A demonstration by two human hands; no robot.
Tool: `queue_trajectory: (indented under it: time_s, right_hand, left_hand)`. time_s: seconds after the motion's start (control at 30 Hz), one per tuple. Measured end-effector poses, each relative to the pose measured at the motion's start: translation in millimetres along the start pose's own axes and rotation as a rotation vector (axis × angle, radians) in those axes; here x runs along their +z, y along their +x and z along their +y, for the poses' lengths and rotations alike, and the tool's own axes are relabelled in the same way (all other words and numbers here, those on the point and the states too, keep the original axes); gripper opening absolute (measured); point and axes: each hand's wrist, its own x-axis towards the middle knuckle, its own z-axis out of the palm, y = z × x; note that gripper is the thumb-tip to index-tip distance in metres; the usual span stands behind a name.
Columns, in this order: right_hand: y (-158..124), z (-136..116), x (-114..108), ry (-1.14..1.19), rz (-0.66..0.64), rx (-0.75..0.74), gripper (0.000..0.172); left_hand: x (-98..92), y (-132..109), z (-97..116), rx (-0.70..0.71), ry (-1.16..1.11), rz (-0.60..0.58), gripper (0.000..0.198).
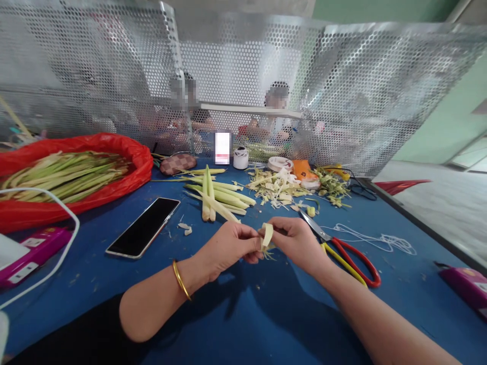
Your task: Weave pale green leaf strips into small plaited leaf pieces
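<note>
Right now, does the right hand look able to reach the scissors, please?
Probably yes: the scissors lie close beside the right hand, with nothing standing between. However, it holds a pale strip together with the left hand, so it may need to let go first.

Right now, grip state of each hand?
Left hand: closed, pinching a pale leaf strip.
Right hand: closed, holding the same pale leaf strip.

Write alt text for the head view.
The left hand and right hand hold a curled pale strip between them over a blue table. Beyond lie pale green stalks and a heap of scraps, with scissors at right and a dark-screened phone and red bag at left.
</note>
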Motion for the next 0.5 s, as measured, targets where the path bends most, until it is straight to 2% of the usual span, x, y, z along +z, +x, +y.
queue_trajectory:
  time_s: [0.1, 0.2, 0.4, 0.5]
  right_hand:
    - [-1, -1, 4, 0.100, -0.027, 0.037, 0.019]
    - [0, -3, -1, 0.115, -0.033, -0.002, 0.016]
    - [6, -6, -33, -0.017, -0.047, -0.131, 0.016]
    - [7, -8, -46, -0.151, -0.046, -0.300, 0.011]
  left_hand:
    - [3.2, -1, -2, -0.013, 0.022, -0.005, 0.014]
    - [4.4, -2, -2, -0.008, 0.006, 0.005, 0.014]
    - [0.7, -1, 2, -0.050, -0.052, 0.079, 0.011]
    - [-0.3, -1, 4, -0.065, -0.049, 0.070, 0.010]
